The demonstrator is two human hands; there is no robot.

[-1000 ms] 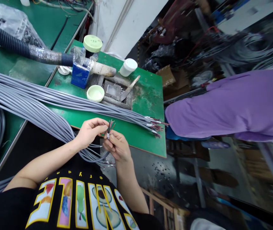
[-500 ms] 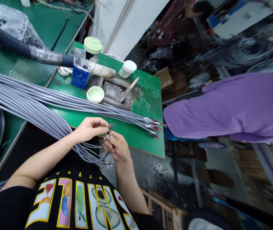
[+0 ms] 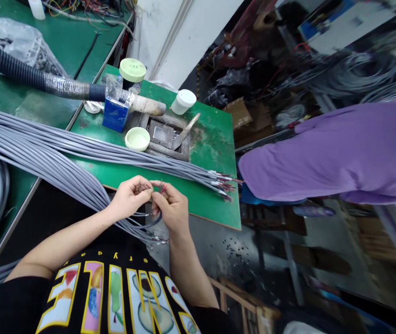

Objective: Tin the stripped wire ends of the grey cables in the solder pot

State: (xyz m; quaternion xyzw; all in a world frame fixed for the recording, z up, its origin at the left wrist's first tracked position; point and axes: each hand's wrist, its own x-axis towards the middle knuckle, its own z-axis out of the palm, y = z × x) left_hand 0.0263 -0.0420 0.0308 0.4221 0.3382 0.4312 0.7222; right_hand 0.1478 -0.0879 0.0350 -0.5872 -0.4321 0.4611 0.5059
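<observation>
On my feed, the right hand (image 3: 173,206) is mostly curled, its thumb and bent fingers pinching the end of a grey cable (image 3: 156,222), with thin coloured wires (image 3: 162,188) poking up between them. The left hand (image 3: 130,198) meets it from the side, fingers curled and thumb brought to the fingertips; the wires are so small from here that I can't tell whether it has hold of one. To the left of both hands I see a hanging cable bundle (image 3: 79,184) sweep down behind the left wrist. Just beyond the hands, a second bundle (image 3: 170,164) lies across the green board (image 3: 215,134), stripped ends pointing right. Farther off are a pale green dish (image 3: 137,140) and a scraper (image 3: 186,131), and well to the right, a person in purple (image 3: 337,155).
</observation>
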